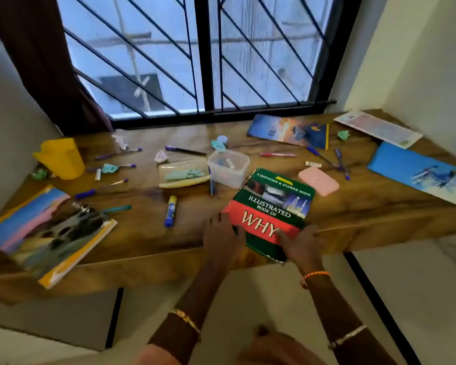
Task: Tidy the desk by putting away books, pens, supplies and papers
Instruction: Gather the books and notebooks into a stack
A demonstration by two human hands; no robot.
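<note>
A green and red book titled "Illustrated Book of Why" [271, 206] lies at the front edge of the wooden desk [366, 214]. My left hand [223, 238] holds its near left corner, and my right hand [302, 246] grips its near right corner with the thumb on the cover. Several purple pens [116, 154] and a glue stick [170, 210] lie scattered across the desk. A large picture book [50, 230] overhangs the front left edge. More books lie at the back [287, 131] and at the right [419, 172].
A yellow cup [62, 158] stands at the left. A clear plastic box [228, 167], a clear pouch [183, 173] and a pink eraser case [318, 180] sit mid-desk among crumpled paper scraps [161, 156]. A flat sheet [377, 127] lies at the back right. A barred window [206, 56] rises behind.
</note>
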